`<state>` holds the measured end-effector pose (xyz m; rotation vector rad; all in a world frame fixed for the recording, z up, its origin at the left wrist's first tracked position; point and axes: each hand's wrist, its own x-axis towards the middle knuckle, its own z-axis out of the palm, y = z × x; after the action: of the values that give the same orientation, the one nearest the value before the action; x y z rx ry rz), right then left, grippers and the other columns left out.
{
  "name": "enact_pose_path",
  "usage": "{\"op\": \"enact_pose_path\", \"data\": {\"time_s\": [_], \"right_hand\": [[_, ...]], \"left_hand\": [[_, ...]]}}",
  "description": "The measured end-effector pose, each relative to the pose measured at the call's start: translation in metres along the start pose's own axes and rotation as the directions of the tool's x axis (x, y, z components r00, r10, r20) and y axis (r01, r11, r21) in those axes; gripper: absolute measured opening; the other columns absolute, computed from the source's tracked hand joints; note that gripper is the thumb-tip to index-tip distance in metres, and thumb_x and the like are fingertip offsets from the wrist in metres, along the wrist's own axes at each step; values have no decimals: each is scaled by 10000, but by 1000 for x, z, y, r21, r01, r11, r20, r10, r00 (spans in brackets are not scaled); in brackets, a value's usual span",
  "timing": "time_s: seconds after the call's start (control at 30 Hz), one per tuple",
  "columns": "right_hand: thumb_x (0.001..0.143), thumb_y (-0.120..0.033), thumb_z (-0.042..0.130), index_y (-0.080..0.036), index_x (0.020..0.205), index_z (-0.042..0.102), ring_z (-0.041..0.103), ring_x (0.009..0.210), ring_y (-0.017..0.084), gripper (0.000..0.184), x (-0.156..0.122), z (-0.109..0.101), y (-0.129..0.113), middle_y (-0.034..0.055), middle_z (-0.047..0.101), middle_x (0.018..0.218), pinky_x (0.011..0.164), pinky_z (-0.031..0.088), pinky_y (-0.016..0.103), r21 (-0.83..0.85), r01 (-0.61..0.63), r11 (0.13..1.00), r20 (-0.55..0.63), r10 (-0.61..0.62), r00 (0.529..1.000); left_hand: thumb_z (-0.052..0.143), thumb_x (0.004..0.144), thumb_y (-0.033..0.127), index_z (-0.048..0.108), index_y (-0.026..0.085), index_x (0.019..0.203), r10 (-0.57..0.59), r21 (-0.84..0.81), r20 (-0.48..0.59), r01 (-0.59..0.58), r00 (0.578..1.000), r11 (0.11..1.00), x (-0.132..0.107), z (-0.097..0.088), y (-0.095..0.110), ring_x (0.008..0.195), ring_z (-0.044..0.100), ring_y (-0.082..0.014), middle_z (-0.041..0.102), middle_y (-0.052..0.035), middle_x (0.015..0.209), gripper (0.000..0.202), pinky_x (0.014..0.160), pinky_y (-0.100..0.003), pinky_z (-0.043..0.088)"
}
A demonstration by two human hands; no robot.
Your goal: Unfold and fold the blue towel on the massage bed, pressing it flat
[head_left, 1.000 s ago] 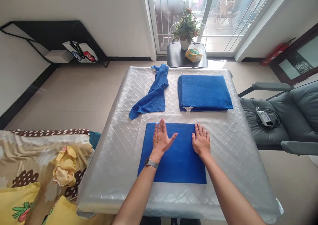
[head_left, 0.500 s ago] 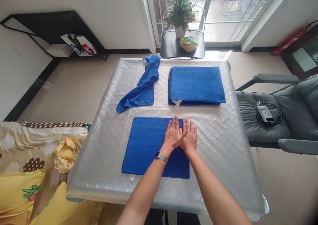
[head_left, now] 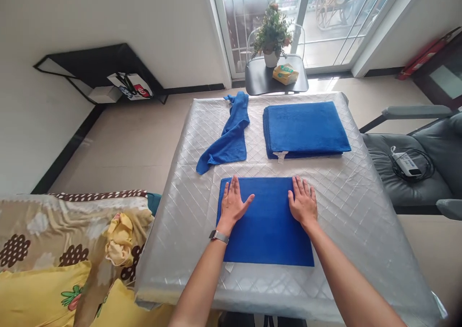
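A folded blue towel (head_left: 269, 221) lies flat near the front of the table (head_left: 353, 207), which has a silver quilted cover. My left hand (head_left: 233, 204) rests flat on the towel's far left corner, fingers stretched out, a watch on the wrist. My right hand (head_left: 303, 203) lies flat on its far right corner, fingers spread. Behind it, a stack of folded blue towels (head_left: 305, 129) sits at the back right, and a loose crumpled blue towel (head_left: 229, 137) lies at the back left.
A black chair (head_left: 276, 79) beyond the table holds a potted plant (head_left: 271, 36) and a yellow pack (head_left: 285, 73). A grey armchair (head_left: 415, 173) with a charger stands to the right. Patterned bedding and yellow pillows (head_left: 65, 264) lie at the left. A black shelf (head_left: 104, 72) stands by the wall.
My hands, side by side on the towel's right part half a second ago, have spread apart to its two far corners. My left hand slid left. The camera view has shifted.
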<state>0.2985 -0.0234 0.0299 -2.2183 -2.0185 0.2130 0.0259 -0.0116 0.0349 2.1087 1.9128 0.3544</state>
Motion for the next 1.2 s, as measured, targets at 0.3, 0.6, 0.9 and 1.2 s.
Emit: {"op": "enact_pose_path", "data": {"time_s": [0.3,0.6,0.9,1.2], "right_hand": [[1056,-367,265,-217,1646,194,237,1557,224,613,1,2,1,8,277,1691,1278,191,497,-76,-1,997,6,1,1000],[1065,-368,233,-189,1648,164,205,1570,237,614,2,2,1,20,247,1697,1284,155,500,-41,-2,999,40,3,999],[1056,-341,318,-194,1649,48,71,1594,268,669,-27,-12,6,56,187,1711,1280,58,559,-68,217,974,-95,-222,970],[1054,-317,323,-165,1647,63,159,1582,260,666,-59,4,28,73,234,1696,1275,151,530,-46,197,979,-1,-197,980]], "left_hand": [[329,970,716,-141,129,1625,2,18,-53,-1,999,1000,2,-8,-37,1580,167,-283,156,-188,1708,997,1297,-536,157],[315,970,723,-16,54,1633,-77,6,-74,78,994,997,6,-19,-17,1574,185,-322,185,-238,1685,998,1286,-545,176],[325,988,689,-173,99,1612,384,-123,-79,-392,920,912,-11,21,162,1584,136,-234,147,-180,1705,993,1304,-443,181],[279,1016,641,-59,51,1625,273,-74,49,-269,961,960,-24,62,170,1579,168,-243,152,-195,1697,912,1296,-475,201]]}}
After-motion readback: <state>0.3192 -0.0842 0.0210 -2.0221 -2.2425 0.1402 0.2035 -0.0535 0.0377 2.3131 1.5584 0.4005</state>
